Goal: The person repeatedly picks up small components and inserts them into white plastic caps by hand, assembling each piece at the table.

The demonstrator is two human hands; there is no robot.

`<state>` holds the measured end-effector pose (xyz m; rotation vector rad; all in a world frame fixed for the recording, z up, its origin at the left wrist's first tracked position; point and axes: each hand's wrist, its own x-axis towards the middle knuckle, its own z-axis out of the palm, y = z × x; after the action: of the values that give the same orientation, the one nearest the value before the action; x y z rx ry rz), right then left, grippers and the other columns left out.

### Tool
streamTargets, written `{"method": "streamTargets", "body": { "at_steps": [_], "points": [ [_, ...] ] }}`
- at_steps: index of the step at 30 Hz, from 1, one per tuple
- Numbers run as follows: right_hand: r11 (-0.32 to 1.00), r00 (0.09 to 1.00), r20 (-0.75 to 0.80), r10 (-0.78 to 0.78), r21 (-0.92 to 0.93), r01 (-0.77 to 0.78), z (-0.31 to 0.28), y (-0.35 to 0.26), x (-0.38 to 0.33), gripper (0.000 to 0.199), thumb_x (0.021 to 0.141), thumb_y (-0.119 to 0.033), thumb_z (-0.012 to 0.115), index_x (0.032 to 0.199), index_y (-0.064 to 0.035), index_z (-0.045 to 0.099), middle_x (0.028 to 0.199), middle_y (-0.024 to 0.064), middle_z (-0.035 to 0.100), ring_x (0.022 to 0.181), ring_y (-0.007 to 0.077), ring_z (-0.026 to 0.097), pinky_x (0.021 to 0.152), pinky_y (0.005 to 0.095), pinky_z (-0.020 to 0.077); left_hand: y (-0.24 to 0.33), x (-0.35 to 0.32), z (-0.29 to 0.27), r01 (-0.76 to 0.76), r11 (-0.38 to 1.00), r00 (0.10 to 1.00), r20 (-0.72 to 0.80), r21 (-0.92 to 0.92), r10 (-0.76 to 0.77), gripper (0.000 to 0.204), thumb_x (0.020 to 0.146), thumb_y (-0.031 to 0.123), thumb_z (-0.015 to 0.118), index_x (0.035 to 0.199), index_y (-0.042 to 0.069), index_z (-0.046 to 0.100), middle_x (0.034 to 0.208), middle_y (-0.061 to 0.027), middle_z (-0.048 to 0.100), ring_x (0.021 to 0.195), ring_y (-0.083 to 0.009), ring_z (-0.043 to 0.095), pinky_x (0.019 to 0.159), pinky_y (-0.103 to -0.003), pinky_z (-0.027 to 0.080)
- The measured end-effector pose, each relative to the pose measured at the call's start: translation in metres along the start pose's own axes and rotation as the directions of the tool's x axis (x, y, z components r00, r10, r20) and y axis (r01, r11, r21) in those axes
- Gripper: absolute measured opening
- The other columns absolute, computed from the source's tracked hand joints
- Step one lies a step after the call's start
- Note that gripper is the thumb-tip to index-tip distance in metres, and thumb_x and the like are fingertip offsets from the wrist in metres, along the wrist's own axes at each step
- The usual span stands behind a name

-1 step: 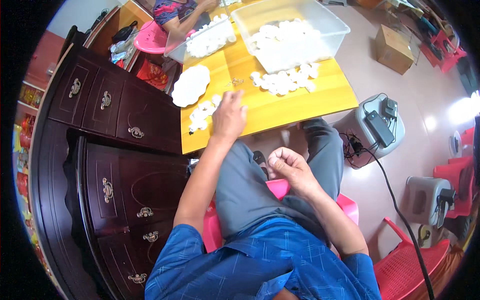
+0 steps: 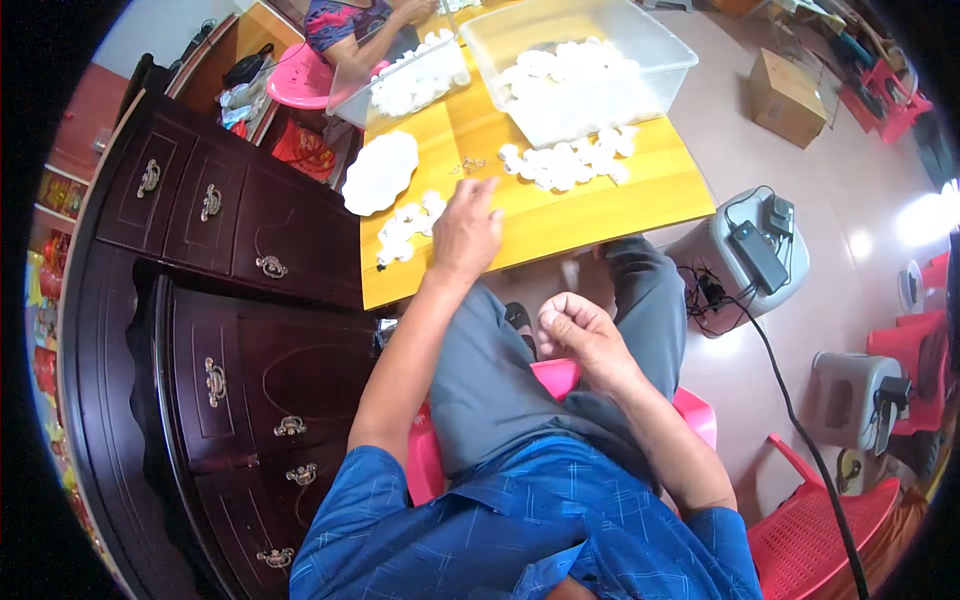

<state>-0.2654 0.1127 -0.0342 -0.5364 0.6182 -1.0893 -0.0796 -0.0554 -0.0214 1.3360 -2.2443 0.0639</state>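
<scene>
My left hand (image 2: pixel 467 230) is over the near edge of the yellow wooden table (image 2: pixel 560 215), fingers stretched out and nothing seen in them. Just beyond its fingertips lie several small brownish metal pieces (image 2: pixel 470 165). Left of it is a group of small round white pieces (image 2: pixel 405 232), with a white scalloped plate or mat (image 2: pixel 381 172) behind them. My right hand (image 2: pixel 585 343) hovers above my lap, fingers curled with the thumb against them; whatever it may hold is hidden. More round white pieces (image 2: pixel 570 163) lie in a row farther right.
Behind the row stands a large clear plastic bin (image 2: pixel 560 122) of white pieces; a second clear bin (image 2: pixel 350 103) is beside a seated person (image 2: pixel 350 40). Dark wooden cabinets (image 2: pixel 215 270) line the left. A grey stool (image 2: pixel 735 275) with black adapters and a cable stands right.
My left hand has shifted slightly to the right over the table. The right hand is nearly where it was, still curled.
</scene>
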Motion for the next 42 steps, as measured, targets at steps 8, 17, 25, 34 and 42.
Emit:
{"method": "streamTargets", "body": {
  "at_steps": [8,17,25,34,42],
  "points": [
    [0.943,0.988,-0.142,0.053,0.333,-0.003,-0.013,-0.013,0.0,0.012,0.104,-0.023,0.065,0.104,-0.0115,0.064,0.088,-0.0009,0.067,0.074,0.0095,0.065,0.07,0.0245,0.0553,0.019,0.046,0.05,0.041,0.998,0.995,0.09,-0.04,-0.037,0.036,0.09,0.016,0.071,0.124,0.008,0.067,0.117,-0.0133,0.066,0.107,-0.0349,0.067,0.088,-0.046,0.056],
    [0.913,0.972,-0.223,0.073,0.408,0.025,-0.021,-0.016,0.002,0.015,0.104,-0.022,0.063,0.116,-0.0127,0.061,0.1,0.0014,0.07,0.086,0.0129,0.068,0.076,0.0284,0.0565,0.02,0.021,0.028,0.036,0.986,0.995,-0.088,-0.165,-0.051,0.016,0.09,0.013,0.071,0.104,0.006,0.072,0.1,-0.013,0.07,0.091,-0.0341,0.07,0.078,-0.045,0.057],
    [0.992,0.966,-0.248,-0.065,0.085,0.089,0.0,-0.016,-0.002,0.036,0.106,-0.038,0.06,0.131,-0.0126,0.057,0.109,0.0015,0.067,0.096,0.012,0.066,0.077,0.026,0.0539,0.079,-0.046,-0.045,-0.294,0.877,0.94,0.05,-0.38,0.336,0.026,0.084,0.01,0.073,0.109,0.006,0.071,0.1,-0.0093,0.068,0.088,-0.0283,0.07,0.075,-0.039,0.057],
    [0.985,0.993,-0.097,-0.066,0.151,0.081,-0.003,-0.008,-0.001,0.033,0.108,-0.029,0.059,0.13,-0.0045,0.056,0.107,0.0051,0.068,0.088,0.0116,0.067,0.077,0.0258,0.0555,0.094,-0.037,-0.087,-0.343,0.855,0.903,0.116,-0.39,0.415,0.033,0.083,0.015,0.077,0.113,0.003,0.07,0.103,-0.0115,0.069,0.087,-0.0283,0.07,0.077,-0.038,0.058],
    [0.98,0.986,-0.148,0.071,0.196,-0.041,-0.01,-0.012,-0.002,0.028,0.102,-0.01,0.065,0.129,-0.0048,0.059,0.113,0.0072,0.07,0.087,0.0116,0.068,0.076,0.0233,0.0576,0.095,0.025,-0.244,-0.335,0.737,0.936,-0.3,-0.587,0.186,0.058,0.09,0.026,0.075,0.135,-0.006,0.058,0.114,-0.0192,0.069,0.088,-0.0203,0.068,0.083,-0.031,0.055]
  ]
}}
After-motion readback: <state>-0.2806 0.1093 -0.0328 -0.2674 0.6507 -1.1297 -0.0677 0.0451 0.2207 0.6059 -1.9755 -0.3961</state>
